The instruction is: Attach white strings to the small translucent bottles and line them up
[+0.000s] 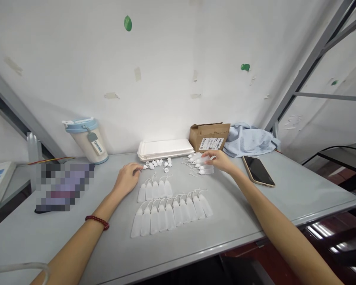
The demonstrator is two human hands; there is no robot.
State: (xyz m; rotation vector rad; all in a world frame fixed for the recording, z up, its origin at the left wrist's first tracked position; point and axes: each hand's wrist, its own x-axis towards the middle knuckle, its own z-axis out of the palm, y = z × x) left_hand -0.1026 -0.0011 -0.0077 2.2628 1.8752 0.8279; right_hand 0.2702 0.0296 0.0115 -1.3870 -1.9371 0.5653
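Observation:
My left hand [128, 177] is at the left end of a cluster of small white caps [156, 162], its fingers closed on the nearest white cap [145, 167]. Across the table, my right hand [219, 160] pinches a small translucent squeeze bottle [203, 160] by its body. That bottle lies among several similar ones in a loose pile [206, 171]. Between my arms, two neat rows of flat translucent bottles with thin curved tips lie on the table: a short back row [155, 190] and a longer front row [170, 217].
White stacked trays [166, 148] and a cardboard box [209, 136] stand against the wall. A pale blue cloth [249, 140] and a phone [258, 171] are at right. A tumbler [87, 140] and a partly blurred purple item [74, 184] are at left on the grey table [225, 221].

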